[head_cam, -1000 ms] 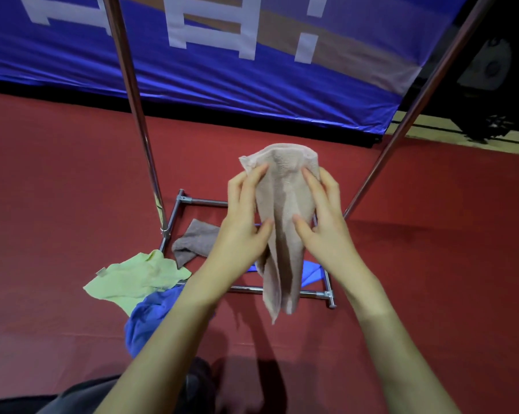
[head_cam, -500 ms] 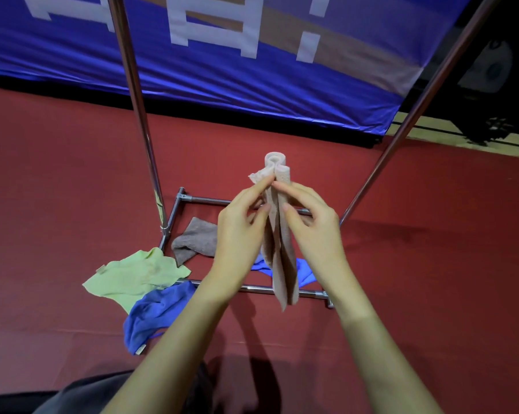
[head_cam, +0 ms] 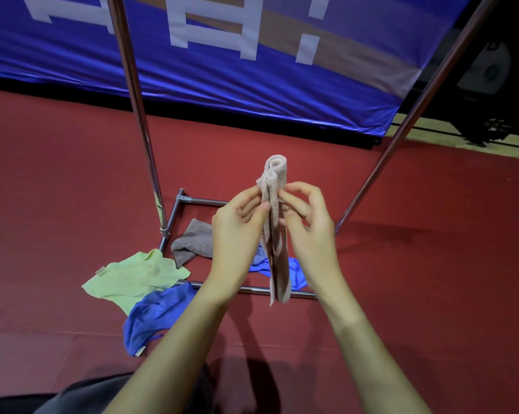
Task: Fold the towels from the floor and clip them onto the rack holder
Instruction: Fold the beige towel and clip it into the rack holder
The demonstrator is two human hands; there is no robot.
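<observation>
Holding the pink towel (head_cam: 274,231) upright between both hands, folded lengthwise into a narrow strip; folded end stands above the fingers, loose end hangs below them toward the floor. Left hand (head_cam: 237,231) pinches the strip from its side, thumb and fingertips curled onto the cloth. Right hand (head_cam: 307,225) pinches from the opposite side, fingers (head_cam: 297,204) curled against the fold. Both hands grasping the same towel, neither released.

Below and left of the fingers, on the red floor (head_cam: 58,189): grey towel (head_cam: 192,242), green towel (head_cam: 136,276), blue towel (head_cam: 159,315), all crumpled and unfolded. A second blue towel (head_cam: 294,271) lies directly beneath the hanging strip, partly hidden by it. Rack base (head_cam: 246,289) frames this patch of floor; two rack poles (head_cam: 139,115) rise on either side of the hands.

No clips and no top bar of the rack visible in view; cannot tell whether anything is hung yet.

Judgement: fold of the first towel is nearly complete, clipping not yet done. Four towels remain on the floor, so the task appears to be in its early part.
</observation>
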